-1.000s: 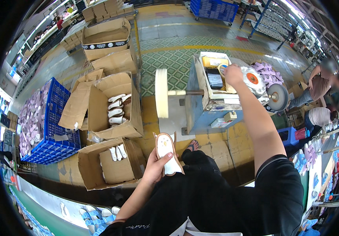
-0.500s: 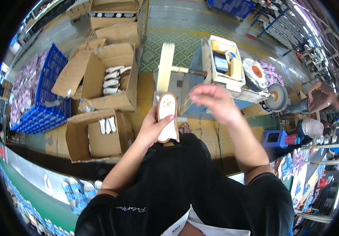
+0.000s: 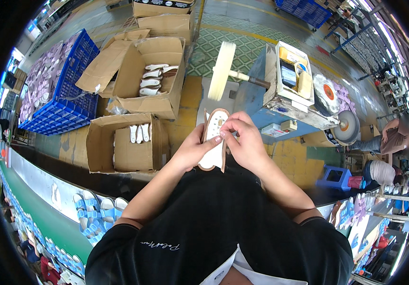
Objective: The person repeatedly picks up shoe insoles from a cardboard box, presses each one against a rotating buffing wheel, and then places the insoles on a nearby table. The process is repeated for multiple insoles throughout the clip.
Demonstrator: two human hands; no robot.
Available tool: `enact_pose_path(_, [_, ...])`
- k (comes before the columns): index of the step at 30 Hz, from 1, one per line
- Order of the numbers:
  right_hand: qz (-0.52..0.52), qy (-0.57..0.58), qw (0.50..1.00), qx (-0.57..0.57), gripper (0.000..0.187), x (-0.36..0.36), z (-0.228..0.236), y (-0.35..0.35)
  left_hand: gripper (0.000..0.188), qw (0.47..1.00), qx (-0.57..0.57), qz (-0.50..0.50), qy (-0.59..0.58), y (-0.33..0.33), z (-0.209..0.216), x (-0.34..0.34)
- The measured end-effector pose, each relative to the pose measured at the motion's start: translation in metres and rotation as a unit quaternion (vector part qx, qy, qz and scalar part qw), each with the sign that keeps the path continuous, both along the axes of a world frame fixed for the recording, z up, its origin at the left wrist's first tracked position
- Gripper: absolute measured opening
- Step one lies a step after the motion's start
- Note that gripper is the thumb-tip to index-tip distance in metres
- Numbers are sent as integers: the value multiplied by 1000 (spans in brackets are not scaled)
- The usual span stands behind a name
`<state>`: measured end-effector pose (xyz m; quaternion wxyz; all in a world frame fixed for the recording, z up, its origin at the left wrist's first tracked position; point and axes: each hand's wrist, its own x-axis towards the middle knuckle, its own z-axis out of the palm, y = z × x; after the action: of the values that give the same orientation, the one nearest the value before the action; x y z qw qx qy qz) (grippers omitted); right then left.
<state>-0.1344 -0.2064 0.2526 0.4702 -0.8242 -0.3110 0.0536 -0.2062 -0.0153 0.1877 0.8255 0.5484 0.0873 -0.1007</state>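
Observation:
A sandal-shaped shoe piece (image 3: 212, 154), white on top with a brown edge and several small holes near its far end, is held upright in front of my chest. My left hand (image 3: 196, 148) grips its left side, thumb lying across the white face. At its right edge, near the holes, is my right hand (image 3: 243, 137), thumb and forefinger pinched together. Whatever those fingertips hold, if anything, is hidden. Just beyond the shoe piece stands a pale buffing wheel (image 3: 222, 71) on a shaft.
Left are cardboard boxes (image 3: 159, 156) with white shoe pieces and a blue crate (image 3: 64, 109) of lilac ones. A blue machine cabinet (image 3: 256, 111) carries a white tray (image 3: 309, 101); a grey wheel (image 3: 348, 127) sits at its right. Blue sandals (image 3: 90, 209) lie on a green conveyor (image 3: 38, 204).
My right hand has come in from the right to the shoe piece, its fingers now pinched at the edge. The left hand keeps its grip. The whole view has shifted.

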Motion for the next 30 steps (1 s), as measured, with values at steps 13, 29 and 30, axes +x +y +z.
enact_pose_path(13, [291,367,883,29,32,-25,66,-14,72,813,569,-42,-117,8,-28,13])
enact_pose_path(29, [-32,844,440,305,7,85,-159,-53,77,736,581,-118,-327,59,19,-30])
enact_pose_path(30, [-47,853,425,299,6,80,-167,-49,77,775,545,-84,-309,58,15,-33])
